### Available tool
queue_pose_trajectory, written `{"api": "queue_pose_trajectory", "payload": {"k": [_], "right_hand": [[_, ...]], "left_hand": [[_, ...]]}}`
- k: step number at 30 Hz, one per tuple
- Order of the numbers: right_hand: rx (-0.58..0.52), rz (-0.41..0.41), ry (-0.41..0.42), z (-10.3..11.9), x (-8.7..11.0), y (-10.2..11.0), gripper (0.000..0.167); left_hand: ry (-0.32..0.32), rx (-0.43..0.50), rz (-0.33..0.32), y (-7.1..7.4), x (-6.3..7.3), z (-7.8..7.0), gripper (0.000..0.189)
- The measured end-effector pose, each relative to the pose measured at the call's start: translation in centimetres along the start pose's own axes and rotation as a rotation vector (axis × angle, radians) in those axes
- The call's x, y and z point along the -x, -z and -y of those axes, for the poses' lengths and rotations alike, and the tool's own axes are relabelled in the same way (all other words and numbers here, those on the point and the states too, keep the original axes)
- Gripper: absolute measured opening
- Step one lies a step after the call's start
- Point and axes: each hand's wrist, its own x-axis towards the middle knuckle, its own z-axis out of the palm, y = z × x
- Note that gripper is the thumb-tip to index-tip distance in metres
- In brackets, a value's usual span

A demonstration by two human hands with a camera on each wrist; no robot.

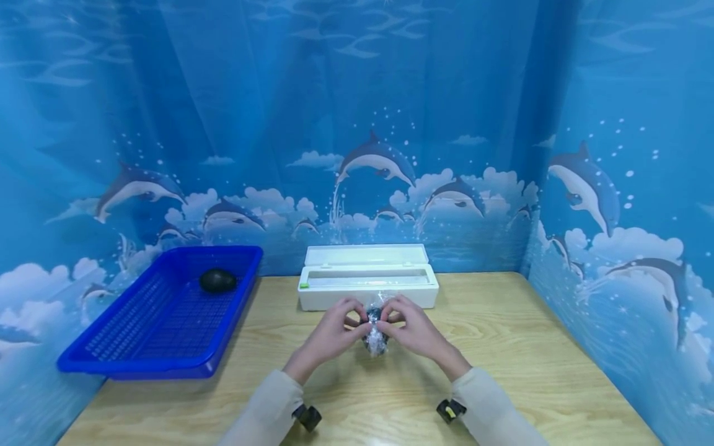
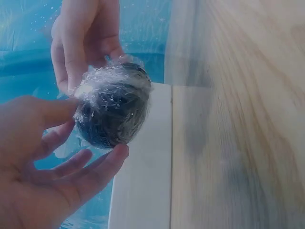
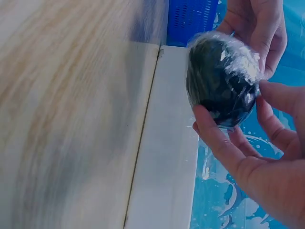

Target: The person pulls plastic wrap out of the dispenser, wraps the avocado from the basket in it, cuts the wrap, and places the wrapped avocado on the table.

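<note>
A dark, oval avocado (image 1: 376,342) wrapped in clear cling film is held between both hands above the table. My left hand (image 1: 336,329) grips it from the left; in the left wrist view, thumb and fingers bend round the shiny, crinkled film on the avocado (image 2: 114,107). From the other side my right hand (image 1: 411,328) pinches it, its fingertips against the wrapped avocado (image 3: 221,78) in the right wrist view. Loose film stands up above the avocado in the head view. Just behind the hands sits a white cling film dispenser (image 1: 329,301) with its lid raised.
A blue plastic basket (image 1: 153,328) stands at the left of the wooden table (image 1: 535,347). Inside it, near the back, lies another dark avocado (image 1: 217,280). A blue dolphin-print curtain (image 1: 474,111) hangs behind and at the sides.
</note>
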Motion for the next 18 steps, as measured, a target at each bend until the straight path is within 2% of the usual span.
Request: {"api": "queue_pose_trajectory", "payload": {"k": [5,13,18], "right_hand": [[0.046,0.009,-0.044,-0.4,0.0,0.0,0.014],[0.02,0.114,-0.107,-1.3,0.2,-0.6,0.023],[0.032,0.141,-0.171,-1.2,0.2,-0.9,0.029]], "left_hand": [[0.091,-0.012,0.009,0.1,0.1,0.2,0.016],[0.173,-0.04,0.173,-0.1,0.3,1.0,0.024],[0.216,-0.076,0.22,-0.2,0.3,1.0,0.025]]}}
